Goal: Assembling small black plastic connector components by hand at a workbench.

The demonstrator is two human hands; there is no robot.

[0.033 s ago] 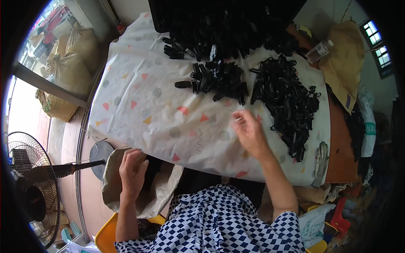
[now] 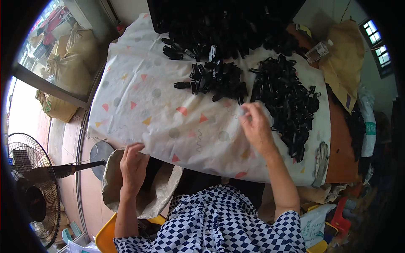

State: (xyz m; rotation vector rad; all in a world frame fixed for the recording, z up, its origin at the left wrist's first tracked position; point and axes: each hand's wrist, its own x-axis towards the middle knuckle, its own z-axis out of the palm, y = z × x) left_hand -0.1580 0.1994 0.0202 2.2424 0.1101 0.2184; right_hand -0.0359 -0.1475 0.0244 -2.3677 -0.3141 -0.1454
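My left hand [image 2: 134, 168] hovers over the mouth of a woven sack [image 2: 158, 200] beside the table's near left edge. Its fingers are bent loosely, apart from the thumb, and nothing shows in them. Over the table my right hand [image 2: 257, 128] is raised with fingers half bent and slightly apart; I see nothing held. Just beyond it lie a heap of small black plastic parts [image 2: 219, 80] and, to the right, a longer heap of similar parts [image 2: 289, 101]. The exact kind of the parts is too dark to make out.
A patterned white cloth [image 2: 164, 118] covers the table. At the back, a large black container [image 2: 158, 17] spills more black parts. A plastic bottle [image 2: 318, 51] and a work glove [image 2: 321, 162] lie along the right side. A fan [image 2: 33, 189] stands at left.
My right hand has moved slightly right and away from me, nearer the black parts. My left hand has lifted a little, its fingers reaching further out.
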